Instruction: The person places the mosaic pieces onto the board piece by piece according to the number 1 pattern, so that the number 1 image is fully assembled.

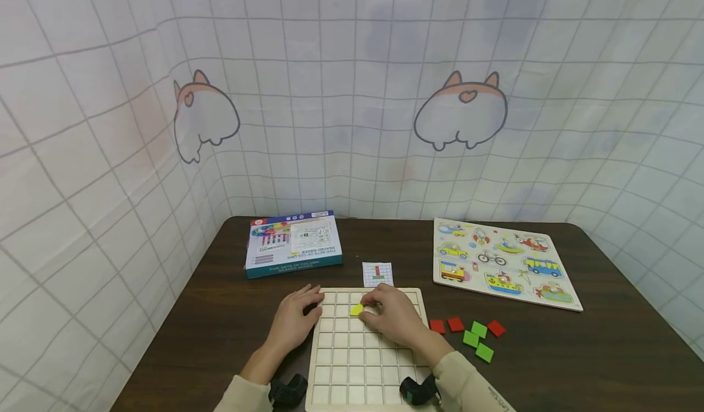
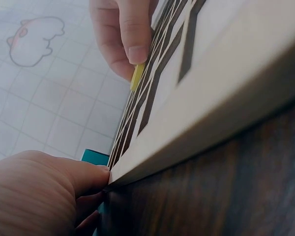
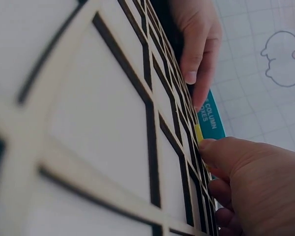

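Between thumb and fingers, my right hand (image 1: pixel 395 316) pinches a small yellow square tile (image 1: pixel 356 310) over the upper part of a wooden grid board (image 1: pixel 340 357). The tile (image 2: pixel 136 77) stands tilted at the board's surface in the left wrist view. My left hand (image 1: pixel 293 320) rests with thumb and fingertips against the board's upper left edge. Its thumb (image 2: pixel 91 178) touches the rim near the corner. Just beyond the board lies a pattern card (image 1: pixel 385 267) with a red and green figure. Parts of the right fingertips are hidden behind the tile.
Red tiles (image 1: pixel 455 324) and green tiles (image 1: pixel 470 338) lie loose right of the board. A flat box (image 1: pixel 297 265) sits at the back left, a picture puzzle board (image 1: pixel 473 283) at the back right. The dark table (image 1: pixel 187 345) meets a cloth backdrop (image 1: pixel 341 173).
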{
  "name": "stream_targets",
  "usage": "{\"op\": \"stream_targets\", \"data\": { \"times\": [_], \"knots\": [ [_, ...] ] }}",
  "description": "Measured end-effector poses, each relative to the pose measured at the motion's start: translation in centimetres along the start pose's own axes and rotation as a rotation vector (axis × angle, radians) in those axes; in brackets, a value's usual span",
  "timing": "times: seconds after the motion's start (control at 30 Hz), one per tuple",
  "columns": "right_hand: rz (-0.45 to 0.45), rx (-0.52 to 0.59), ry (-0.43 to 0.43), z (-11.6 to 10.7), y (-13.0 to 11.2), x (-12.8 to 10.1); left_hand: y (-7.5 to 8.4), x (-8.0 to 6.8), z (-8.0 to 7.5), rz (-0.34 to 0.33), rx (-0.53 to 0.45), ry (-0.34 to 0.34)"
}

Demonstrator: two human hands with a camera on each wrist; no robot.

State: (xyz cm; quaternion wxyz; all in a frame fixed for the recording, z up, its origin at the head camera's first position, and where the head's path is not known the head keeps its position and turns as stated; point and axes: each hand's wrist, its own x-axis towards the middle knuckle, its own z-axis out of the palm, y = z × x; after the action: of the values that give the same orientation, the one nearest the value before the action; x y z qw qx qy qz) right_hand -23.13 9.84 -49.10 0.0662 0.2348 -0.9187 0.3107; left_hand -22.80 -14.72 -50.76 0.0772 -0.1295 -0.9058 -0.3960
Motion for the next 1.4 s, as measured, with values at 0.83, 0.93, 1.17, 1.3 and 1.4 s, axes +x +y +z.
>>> {"op": "stream_targets", "data": {
  "times": [0.83, 0.93, 1.17, 1.3, 1.4],
  "knots": [
    [0.037, 0.045, -0.053, -0.7, -0.4, -0.4, -0.2, 0.1, 0.1, -0.010, 0.013, 0.005],
    [0.026, 0.080, -0.062, -1.5, -0.5, -0.9, -0.1, 0.1, 0.0, -0.012, 0.012, 0.000],
    [0.063, 0.126, -0.020, -4.0, 0.0, -2.3, 0.0, 0.2, 0.0, -0.015, 0.012, 0.003],
    [0.111, 0.125, 0.001, -5.4, 1.4, -3.4, 0.0, 0.1, 0.1, -0.017, 0.015, 0.000],
    [0.136, 0.103, 0.027, -6.4, 2.9, -4.2, 0.0, 0.1, 0.1, -0.017, 0.015, 0.001]
  ]
}}
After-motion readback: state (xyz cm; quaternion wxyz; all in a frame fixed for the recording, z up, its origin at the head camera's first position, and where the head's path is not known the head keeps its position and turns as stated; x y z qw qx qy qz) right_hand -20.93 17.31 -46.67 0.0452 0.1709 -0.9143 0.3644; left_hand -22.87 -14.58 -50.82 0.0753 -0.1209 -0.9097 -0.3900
